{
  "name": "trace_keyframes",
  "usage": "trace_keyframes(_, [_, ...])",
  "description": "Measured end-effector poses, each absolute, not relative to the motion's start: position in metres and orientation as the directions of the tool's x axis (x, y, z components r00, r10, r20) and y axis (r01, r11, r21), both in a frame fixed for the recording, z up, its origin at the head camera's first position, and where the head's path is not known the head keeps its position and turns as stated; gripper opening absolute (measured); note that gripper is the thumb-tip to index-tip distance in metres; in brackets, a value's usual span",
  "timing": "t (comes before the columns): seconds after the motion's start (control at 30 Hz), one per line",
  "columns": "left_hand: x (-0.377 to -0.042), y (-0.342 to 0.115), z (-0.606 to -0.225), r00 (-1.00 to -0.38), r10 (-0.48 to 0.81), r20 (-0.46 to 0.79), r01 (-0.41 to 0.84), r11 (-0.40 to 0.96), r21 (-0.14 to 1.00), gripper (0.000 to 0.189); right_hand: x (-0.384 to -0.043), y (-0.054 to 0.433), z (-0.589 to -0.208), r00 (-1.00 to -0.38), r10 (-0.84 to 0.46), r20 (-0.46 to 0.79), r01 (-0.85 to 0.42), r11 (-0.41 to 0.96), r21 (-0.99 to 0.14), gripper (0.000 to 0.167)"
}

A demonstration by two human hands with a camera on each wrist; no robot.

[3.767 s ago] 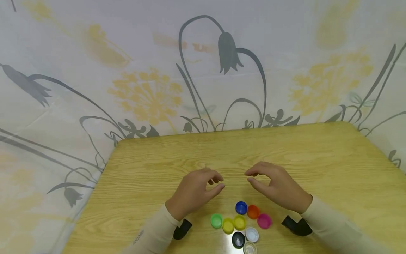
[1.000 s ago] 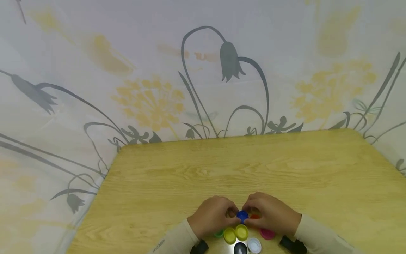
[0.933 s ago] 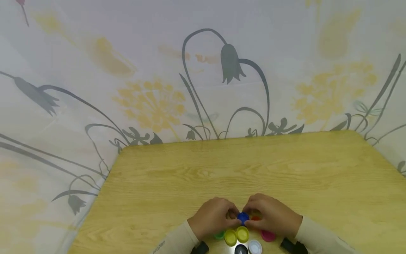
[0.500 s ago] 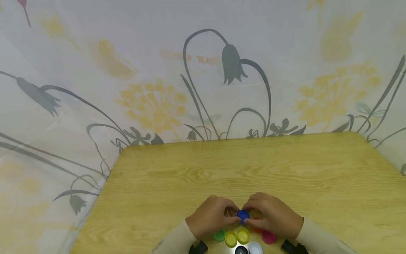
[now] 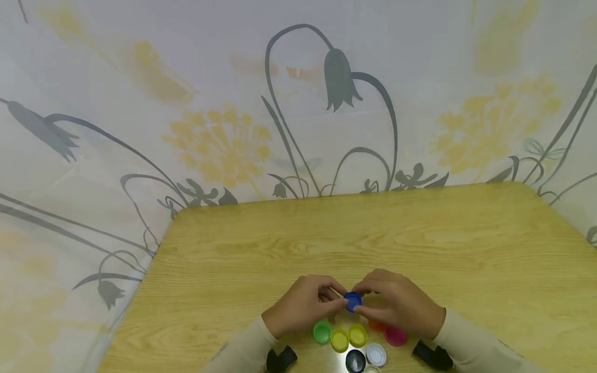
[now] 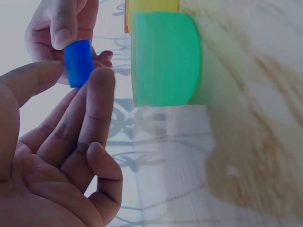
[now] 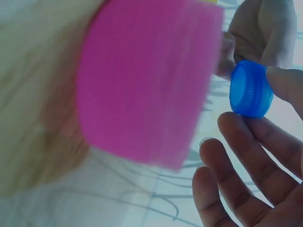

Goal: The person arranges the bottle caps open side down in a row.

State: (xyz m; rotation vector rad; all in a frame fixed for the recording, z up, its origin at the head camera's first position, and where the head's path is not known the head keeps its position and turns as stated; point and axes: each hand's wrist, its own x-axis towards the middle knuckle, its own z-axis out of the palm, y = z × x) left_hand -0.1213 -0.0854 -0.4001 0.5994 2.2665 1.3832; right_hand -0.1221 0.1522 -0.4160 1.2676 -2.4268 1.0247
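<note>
A blue bottle cap (image 5: pixel 353 302) is held between my two hands, above the table and beyond the other caps. My left hand (image 5: pixel 305 305) pinches it from the left with thumb and fingertips. From the opposite side my right hand (image 5: pixel 398 303) grips it between thumb and forefinger. The right wrist view shows the ridged side of the blue cap (image 7: pixel 251 89) tilted on edge. Closest to the left hand on the table is a green cap (image 5: pixel 322 332); a pink cap (image 5: pixel 395 335) and an orange cap (image 5: pixel 377 325), partly hidden, lie under the right hand.
Two yellow caps (image 5: pixel 339 340) lie side by side in the middle. Nearer to me are a black cap (image 5: pixel 355 361), a white cap (image 5: pixel 375 355) and a clear cap (image 5: pixel 373 369) cut off by the frame. The wooden table (image 5: pixel 298 248) meets a flower-printed cloth (image 5: pixel 224 145) behind.
Earlier both hands hovered apart over the table and the blue cap lay by the orange one. They came together on it, and since half a second ago have raised it away from the other caps.
</note>
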Motion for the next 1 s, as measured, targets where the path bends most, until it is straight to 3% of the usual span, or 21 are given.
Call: trace_keyframes(1.0, [-0.11,-0.099,-0.393,-0.86,0.508,-0.046,0.115,0.28,0.953,0.026,-0.109,0.141,-0.406,-0.616,-0.57,0.544,-0.773,0.306,-0.556,0.036])
